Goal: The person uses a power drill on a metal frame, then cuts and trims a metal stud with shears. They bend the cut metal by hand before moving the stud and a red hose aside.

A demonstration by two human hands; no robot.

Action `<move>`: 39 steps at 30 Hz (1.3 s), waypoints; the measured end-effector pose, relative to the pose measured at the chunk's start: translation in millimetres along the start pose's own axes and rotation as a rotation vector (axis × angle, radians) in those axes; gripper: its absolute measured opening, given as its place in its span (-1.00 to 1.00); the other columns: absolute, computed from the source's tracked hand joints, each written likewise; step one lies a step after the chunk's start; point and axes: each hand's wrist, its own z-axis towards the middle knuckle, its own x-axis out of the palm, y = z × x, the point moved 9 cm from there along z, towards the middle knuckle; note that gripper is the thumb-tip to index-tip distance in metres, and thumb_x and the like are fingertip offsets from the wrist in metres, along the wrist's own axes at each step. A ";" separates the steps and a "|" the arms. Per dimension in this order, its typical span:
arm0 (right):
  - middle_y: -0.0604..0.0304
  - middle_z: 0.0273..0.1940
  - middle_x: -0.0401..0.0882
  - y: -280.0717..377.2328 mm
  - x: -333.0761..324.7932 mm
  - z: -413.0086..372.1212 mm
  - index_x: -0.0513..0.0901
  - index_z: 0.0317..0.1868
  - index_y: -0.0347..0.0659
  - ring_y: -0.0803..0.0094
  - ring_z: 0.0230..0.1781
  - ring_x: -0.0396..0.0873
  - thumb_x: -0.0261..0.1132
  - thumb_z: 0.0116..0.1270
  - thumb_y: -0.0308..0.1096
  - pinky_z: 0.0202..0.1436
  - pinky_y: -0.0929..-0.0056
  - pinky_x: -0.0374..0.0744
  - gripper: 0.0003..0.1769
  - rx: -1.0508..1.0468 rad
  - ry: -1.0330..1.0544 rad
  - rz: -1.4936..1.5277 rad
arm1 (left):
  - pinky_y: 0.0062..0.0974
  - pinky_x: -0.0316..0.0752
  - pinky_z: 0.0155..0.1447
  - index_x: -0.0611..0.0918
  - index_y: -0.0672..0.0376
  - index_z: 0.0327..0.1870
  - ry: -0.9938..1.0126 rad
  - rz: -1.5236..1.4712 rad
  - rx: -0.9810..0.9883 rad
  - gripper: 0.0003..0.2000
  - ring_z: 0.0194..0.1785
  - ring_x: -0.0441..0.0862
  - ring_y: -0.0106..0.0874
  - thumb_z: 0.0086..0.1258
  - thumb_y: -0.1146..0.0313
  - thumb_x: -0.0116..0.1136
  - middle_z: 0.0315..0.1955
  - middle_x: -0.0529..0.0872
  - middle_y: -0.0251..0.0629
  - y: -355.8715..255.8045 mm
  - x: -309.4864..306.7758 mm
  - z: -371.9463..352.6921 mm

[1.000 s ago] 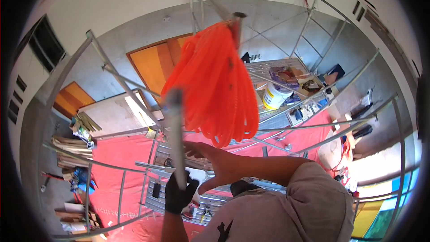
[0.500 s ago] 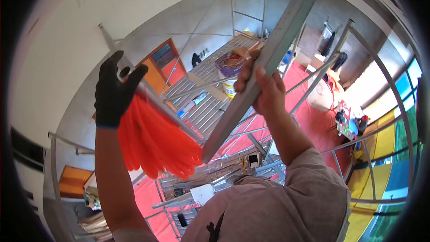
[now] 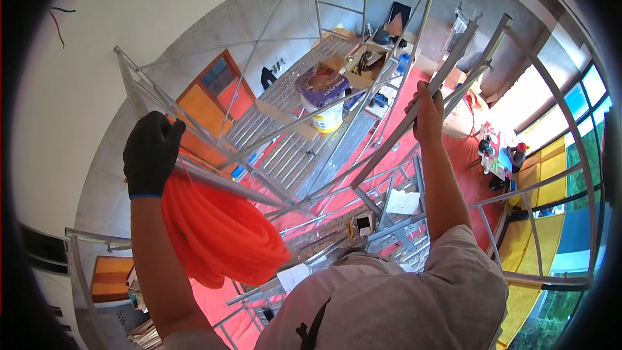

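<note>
My left hand (image 3: 153,157), in a black glove, is closed around a grey scaffold rail (image 3: 223,186) at the left. A thick coil of orange-red tubing (image 3: 223,233) hangs just below that hand, beside my forearm. My bare right hand (image 3: 428,113) grips a long grey metal bar (image 3: 389,146) near its middle. The bar slants from upper right to lower left, its lower end in front of the scaffold braces. Part of the rail is hidden under the glove.
A slatted scaffold platform (image 3: 265,136) carries a white bucket (image 3: 328,118) topped by a purple sack (image 3: 322,84), plus an open cardboard box (image 3: 369,63). A curved guard rail (image 3: 570,110) stands at right. Far below, a person (image 3: 518,155) is at a table on red floor covering.
My right hand has moved up and right, carrying the metal bar farther off. My left hand has gone from spread fingers to closed on the rail. The view has shifted slightly.
</note>
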 end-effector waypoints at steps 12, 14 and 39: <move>-0.10 -0.10 0.68 -4.4 -139.6 -28.3 0.53 0.05 -0.33 0.03 -0.08 0.67 0.52 0.24 0.05 0.04 0.08 0.57 -0.35 -0.214 -0.140 -0.947 | -0.12 0.48 -0.11 0.56 0.24 -0.36 0.020 0.138 0.147 -0.65 -0.25 0.61 -0.05 0.40 0.11 0.34 -0.40 0.63 -0.07 12.8 22.5 3.3; -0.12 -0.10 0.68 -2.9 -163.9 -46.3 0.53 0.06 -0.31 -0.01 -0.07 0.67 0.52 0.24 0.03 0.04 0.07 0.57 -0.36 -0.182 -0.129 -1.018 | -0.12 0.49 -0.10 0.56 0.24 -0.36 0.036 0.105 0.132 -0.65 -0.25 0.61 -0.05 0.40 0.11 0.34 -0.40 0.64 -0.06 13.2 23.8 6.6; -0.38 0.14 0.63 -119.4 -474.5 -407.0 0.45 0.30 -0.54 -0.19 0.21 0.62 0.56 0.09 0.18 0.28 0.06 0.56 0.03 0.748 -0.241 -1.245 | -0.14 0.50 -0.01 0.58 0.33 -0.22 0.151 0.165 0.259 -0.61 -0.17 0.63 0.05 0.40 0.07 0.28 -0.29 0.67 0.10 40.6 51.8 37.0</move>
